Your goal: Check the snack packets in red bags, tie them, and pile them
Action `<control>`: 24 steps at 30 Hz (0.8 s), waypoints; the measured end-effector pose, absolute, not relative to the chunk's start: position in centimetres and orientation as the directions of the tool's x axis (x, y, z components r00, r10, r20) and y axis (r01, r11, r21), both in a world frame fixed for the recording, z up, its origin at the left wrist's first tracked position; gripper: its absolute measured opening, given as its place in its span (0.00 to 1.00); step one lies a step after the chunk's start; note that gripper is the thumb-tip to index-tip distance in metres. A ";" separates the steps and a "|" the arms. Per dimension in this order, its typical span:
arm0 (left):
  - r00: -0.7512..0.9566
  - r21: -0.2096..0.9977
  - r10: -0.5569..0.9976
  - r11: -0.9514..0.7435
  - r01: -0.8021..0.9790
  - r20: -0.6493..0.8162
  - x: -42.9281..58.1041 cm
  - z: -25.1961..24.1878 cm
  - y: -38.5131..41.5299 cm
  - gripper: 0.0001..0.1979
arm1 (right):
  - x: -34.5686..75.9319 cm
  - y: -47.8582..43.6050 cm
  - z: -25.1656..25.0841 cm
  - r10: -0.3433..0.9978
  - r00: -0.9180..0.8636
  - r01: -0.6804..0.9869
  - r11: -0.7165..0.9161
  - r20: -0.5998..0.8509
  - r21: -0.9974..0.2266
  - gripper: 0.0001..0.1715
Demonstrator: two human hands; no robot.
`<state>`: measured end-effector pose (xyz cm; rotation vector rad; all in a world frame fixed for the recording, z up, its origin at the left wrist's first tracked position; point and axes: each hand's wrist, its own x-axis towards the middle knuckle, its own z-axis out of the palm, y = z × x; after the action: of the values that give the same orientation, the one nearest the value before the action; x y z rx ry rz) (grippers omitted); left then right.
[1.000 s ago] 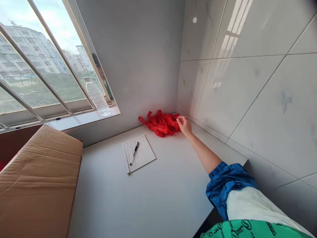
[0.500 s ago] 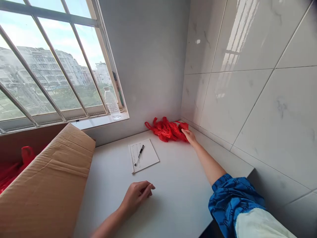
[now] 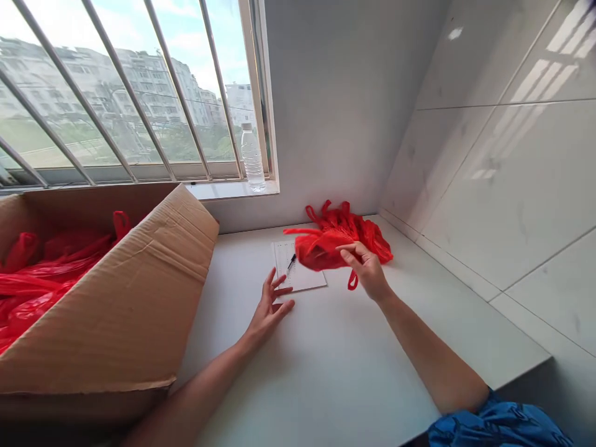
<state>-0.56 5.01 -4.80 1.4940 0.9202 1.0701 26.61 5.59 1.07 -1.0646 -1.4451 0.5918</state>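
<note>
1. head view, the held thing: the right hand (image 3: 370,273) is raised a little above the white counter (image 3: 354,379) and has its thumb and fingers pinched shut on a crumpled red plastic bag (image 3: 320,250). the bag is off the surface, in the air over the far part of the counter.
2. head view, the key relation: the bag spreads out to the left of the pinching fingers (image 3: 350,253), with its long axis roughly left to right. one handle strip reaches farther left and another loop hangs down just below the thumb. the bag's free end hangs above and beyond the left hand, so both hands are close to it, but only the right one touches it.
3. head view, the other hand: the left hand (image 3: 272,307) lies palm down on the counter with its fingers spread and nothing in them. its fingertips are at the near left corner of a sheet of paper (image 3: 305,279).
4. head view, around the hands: a black pen (image 3: 292,261) lies on the sheet, partly under the hanging bag. a heap of red bags (image 3: 372,234) sits just behind the right hand, near the corner where the tiled wall (image 3: 512,180) starts.
5. head view, farther off: an open cardboard box (image 3: 139,298) stands to the left of the left arm, with more red bags (image 3: 41,279) inside it. a clear water bottle (image 3: 252,155) stands upright on the window sill (image 3: 233,188).
</note>
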 end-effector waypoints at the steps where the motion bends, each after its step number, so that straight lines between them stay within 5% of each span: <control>1: 0.296 0.988 0.943 -0.155 -0.021 0.154 -0.7 -4.8 5.2 0.47 | 25.3 5.2 0.3 0.891 0.022 0.248 0.434 0.453 -0.866 0.14; 4: 0.295 0.995 0.951 -0.088 -0.042 0.097 -0.8 -4.3 5.2 0.38 | 22.9 4.6 -2.3 0.907 -0.139 0.237 0.421 0.398 -0.876 0.10; 8: 0.269 0.999 0.963 0.022 -0.046 -0.009 -0.4 -3.3 4.6 0.25 | 22.7 4.8 -4.3 0.931 -0.037 0.170 0.365 0.364 -0.915 0.12; 15: 0.168 0.997 0.984 0.069 -0.044 -0.060 -0.6 -2.5 4.7 0.25 | 23.4 4.8 -3.9 0.978 0.017 -0.066 0.210 0.209 -0.975 0.18; 19: 0.027 0.996 1.000 -0.007 0.089 0.005 -1.3 -2.9 5.6 0.28 | 24.2 4.8 -3.6 0.965 -0.017 0.210 0.258 0.260 -0.943 0.14; 24: -0.019 0.986 0.999 -0.047 0.161 0.051 -1.7 -3.4 5.7 0.29 | 25.1 4.5 -2.9 0.852 -0.043 0.615 0.434 0.521 -0.658 0.10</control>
<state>-1.66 5.72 -3.42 1.3540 1.3213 1.1821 25.06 4.51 -2.91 -1.2709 -1.7485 0.3166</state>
